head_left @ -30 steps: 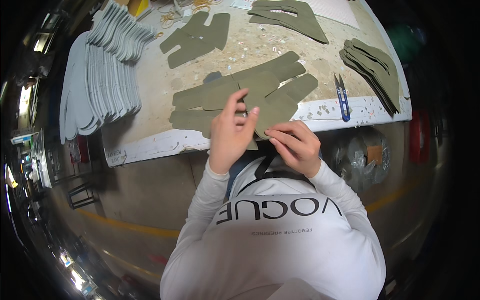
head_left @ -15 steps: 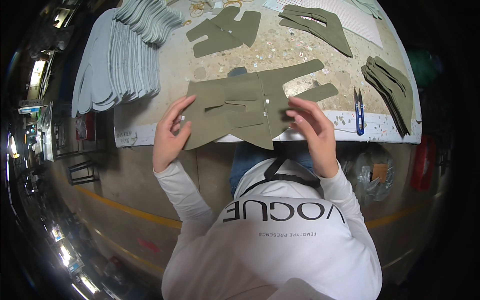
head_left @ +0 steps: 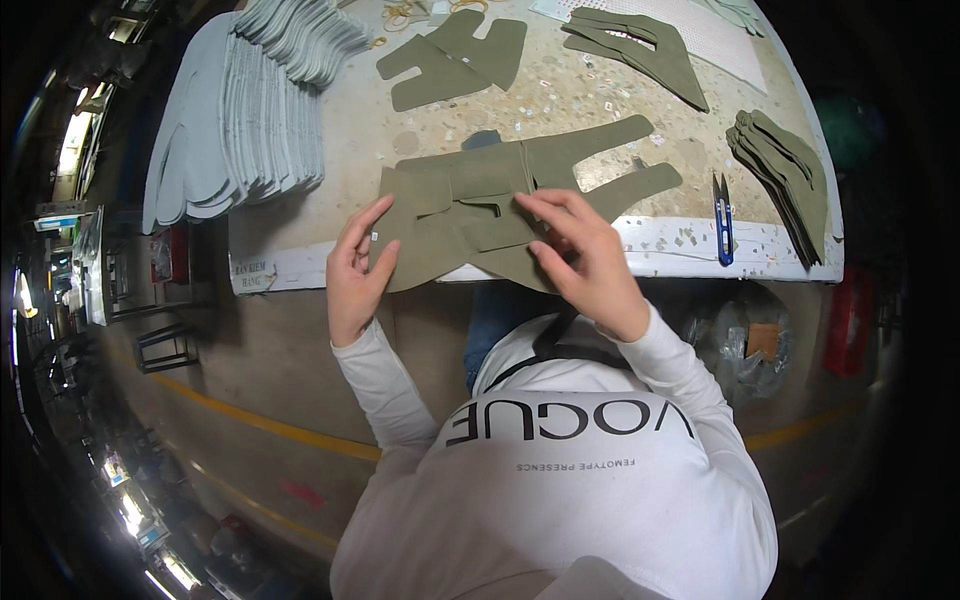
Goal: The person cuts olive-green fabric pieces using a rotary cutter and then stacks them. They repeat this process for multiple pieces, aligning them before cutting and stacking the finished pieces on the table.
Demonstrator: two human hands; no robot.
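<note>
Tabletop: a broad, pale, speckled tabletop (head_left: 360, 165) with a white near edge, set in a dim workroom.
Left hand: the left hand (head_left: 357, 280) is curved and loosely spread, thumb and fingers apart, its tips at the left end of the olive-green, flat, layered fabric pieces (head_left: 425, 240); it pinches nothing.
Right hand: the right hand (head_left: 592, 250) is part open, a gap between forefinger and thumb, both tips at the right side of those pieces; how firmly they press, I cannot tell.
Slot and flaps: a dragging right fingertip could probably crease the flap by the dark slot (head_left: 485, 208) or push the layers out of line.
Near edge: the olive pieces reach the tabletop's near edge, so a tug toward the body could pull them off it.
Between the hands: the olive pieces lie flat, mostly between both sets of fingertips, two long tabs running past the right hand toward the right edge.
Right edge: blue-handled metal thread snips (head_left: 723, 235) lie near the near right corner, beside a stack of olive-green cut pieces (head_left: 785, 180).
Far edge: two overlapping olive-green notched pieces (head_left: 450, 65) lie toward it.
Left edge: a tall row of pale grey cut pieces (head_left: 275, 140) stands there.
</note>
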